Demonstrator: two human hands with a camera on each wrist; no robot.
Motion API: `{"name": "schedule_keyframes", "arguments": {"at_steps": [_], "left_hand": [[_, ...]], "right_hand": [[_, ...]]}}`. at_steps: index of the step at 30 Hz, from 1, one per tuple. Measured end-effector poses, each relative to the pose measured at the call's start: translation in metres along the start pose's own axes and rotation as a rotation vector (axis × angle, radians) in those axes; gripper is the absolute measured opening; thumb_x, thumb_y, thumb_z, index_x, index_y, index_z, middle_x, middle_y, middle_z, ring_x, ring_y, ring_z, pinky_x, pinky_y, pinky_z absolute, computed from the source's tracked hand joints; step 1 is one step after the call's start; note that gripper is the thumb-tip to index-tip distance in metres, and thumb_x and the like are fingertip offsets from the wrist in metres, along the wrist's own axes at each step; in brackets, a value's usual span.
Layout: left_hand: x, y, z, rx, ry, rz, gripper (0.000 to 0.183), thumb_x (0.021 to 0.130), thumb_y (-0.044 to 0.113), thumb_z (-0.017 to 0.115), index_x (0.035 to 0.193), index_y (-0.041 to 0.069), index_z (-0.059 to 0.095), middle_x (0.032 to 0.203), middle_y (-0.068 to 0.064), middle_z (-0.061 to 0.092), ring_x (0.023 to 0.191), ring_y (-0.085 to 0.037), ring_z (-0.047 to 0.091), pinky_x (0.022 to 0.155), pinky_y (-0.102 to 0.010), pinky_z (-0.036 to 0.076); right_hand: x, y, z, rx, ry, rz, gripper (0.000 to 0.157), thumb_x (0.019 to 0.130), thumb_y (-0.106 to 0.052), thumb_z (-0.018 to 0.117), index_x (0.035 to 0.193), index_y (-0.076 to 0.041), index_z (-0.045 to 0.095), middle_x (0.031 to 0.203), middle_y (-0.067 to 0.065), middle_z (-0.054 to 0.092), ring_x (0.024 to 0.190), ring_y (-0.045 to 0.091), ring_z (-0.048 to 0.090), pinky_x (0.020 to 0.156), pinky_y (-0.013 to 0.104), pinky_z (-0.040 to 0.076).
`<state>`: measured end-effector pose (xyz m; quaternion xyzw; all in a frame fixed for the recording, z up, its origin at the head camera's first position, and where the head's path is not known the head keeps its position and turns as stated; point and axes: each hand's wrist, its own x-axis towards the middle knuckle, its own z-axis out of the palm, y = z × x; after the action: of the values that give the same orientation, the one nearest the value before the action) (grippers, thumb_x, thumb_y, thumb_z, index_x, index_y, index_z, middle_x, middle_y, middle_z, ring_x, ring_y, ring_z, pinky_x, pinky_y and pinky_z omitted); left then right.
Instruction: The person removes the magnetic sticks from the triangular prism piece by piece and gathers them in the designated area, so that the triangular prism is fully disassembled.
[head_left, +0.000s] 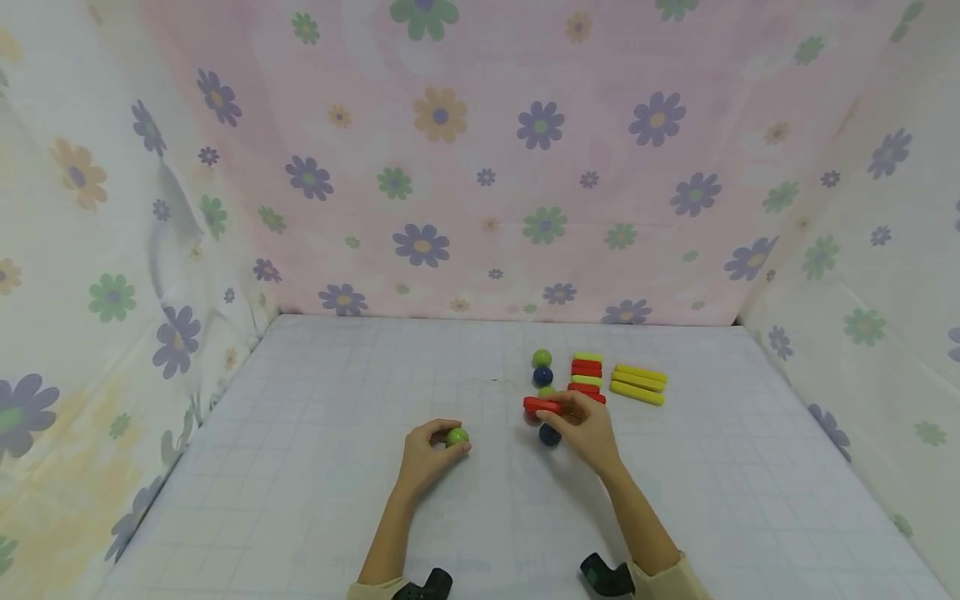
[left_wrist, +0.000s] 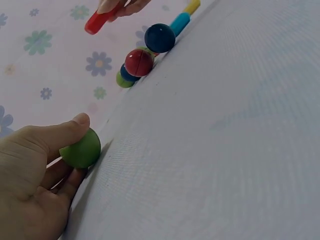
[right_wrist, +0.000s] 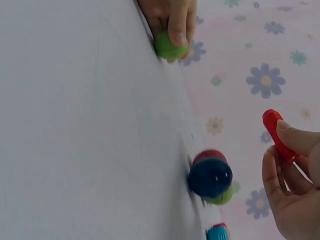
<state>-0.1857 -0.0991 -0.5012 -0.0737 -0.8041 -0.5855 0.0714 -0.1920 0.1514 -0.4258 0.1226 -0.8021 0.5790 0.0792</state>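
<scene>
My left hand [head_left: 427, 457] grips a green ball [head_left: 457, 437] between thumb and fingers, low at the white table. In the left wrist view the thumb lies along the upper side of that ball [left_wrist: 82, 150]. Raised above the table, my right hand [head_left: 588, 429] pinches a short red stick [head_left: 542, 405] with rounded ends; the right wrist view shows this stick [right_wrist: 278, 135] between thumb and fingers. Below it stands a column of balls: a red ball [left_wrist: 139, 62], a dark blue ball [head_left: 550, 434] nearest me, another blue ball [head_left: 543, 376] and a green ball [head_left: 542, 358] farthest off.
Right of the balls lie short red and yellow-green sticks [head_left: 587, 367] in a column, partly behind my right hand. Several longer yellow sticks [head_left: 638, 385] lie beside them. Flowered cloth [head_left: 495, 167] walls the table [head_left: 315, 400] at the back and both sides.
</scene>
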Motion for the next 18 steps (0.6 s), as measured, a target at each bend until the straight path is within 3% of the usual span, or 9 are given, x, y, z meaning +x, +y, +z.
{"name": "schedule_keyframes", "arguments": {"at_steps": [7,13,18], "left_hand": [[0.000,0.000,0.001,-0.009,0.000,0.002,0.033,0.075,0.011,0.078,0.102,-0.004,0.066,0.102,-0.016,0.066,0.087,-0.025,0.063,0.081,-0.030,0.050],[0.000,0.001,0.001,-0.003,0.005,-0.005,0.033,0.075,0.011,0.078,0.102,-0.005,0.066,0.101,-0.015,0.067,0.086,-0.024,0.062,0.080,-0.030,0.050],[0.000,0.000,0.001,-0.009,0.002,-0.007,0.033,0.075,0.011,0.078,0.102,-0.004,0.066,0.101,-0.015,0.066,0.087,-0.024,0.062,0.080,-0.028,0.050]], "right_hand": [[-0.002,0.049,-0.045,-0.051,0.021,0.149,0.031,0.080,-0.013,0.075,0.104,0.004,0.063,0.096,0.016,0.066,0.078,0.004,0.061,0.073,0.015,0.049],[-0.008,0.066,-0.065,-0.178,-0.036,0.176,0.031,0.081,-0.019,0.075,0.102,0.001,0.065,0.096,0.013,0.067,0.081,0.009,0.060,0.074,0.017,0.049],[-0.009,0.075,-0.073,-0.198,-0.060,0.222,0.030,0.082,-0.017,0.073,0.103,0.001,0.064,0.096,0.014,0.067,0.079,0.014,0.059,0.070,0.019,0.050]]}}
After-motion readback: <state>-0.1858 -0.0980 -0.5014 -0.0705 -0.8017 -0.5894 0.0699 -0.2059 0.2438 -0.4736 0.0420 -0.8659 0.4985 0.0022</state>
